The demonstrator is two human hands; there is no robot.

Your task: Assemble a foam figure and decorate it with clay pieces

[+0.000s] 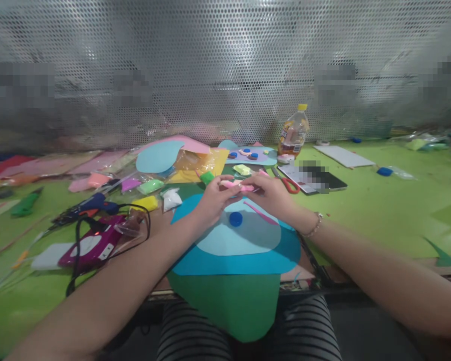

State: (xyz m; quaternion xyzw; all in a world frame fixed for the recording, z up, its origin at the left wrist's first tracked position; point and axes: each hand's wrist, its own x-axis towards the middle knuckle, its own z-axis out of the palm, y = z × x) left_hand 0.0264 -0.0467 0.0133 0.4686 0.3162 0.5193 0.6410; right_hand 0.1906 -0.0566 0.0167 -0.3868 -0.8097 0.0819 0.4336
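Observation:
My left hand [213, 201] and my right hand [273, 194] meet above the paper, fingers closed on a soft strip of pink and whitish clay [244, 187]. Part of the strip is hidden by the fingers. Below them lies a light blue paper shape [240, 243] on a larger blue sheet [285, 260]. A round blue clay disc [235, 219] rests on the light blue paper. Beside it, under my right hand, is a slim pink modelling tool [261, 213]. Dark green paper [229, 301] hangs over the table edge toward my lap.
On the left are a glue gun [86, 204], a purple power strip [95, 245] with a black cable, and several clay packets [150, 187]. Farther back stand a bottle [293, 134] and a decorated paper piece [265, 155]. Red-handled scissors [291, 186] and a tablet-like device [310, 179] lie right.

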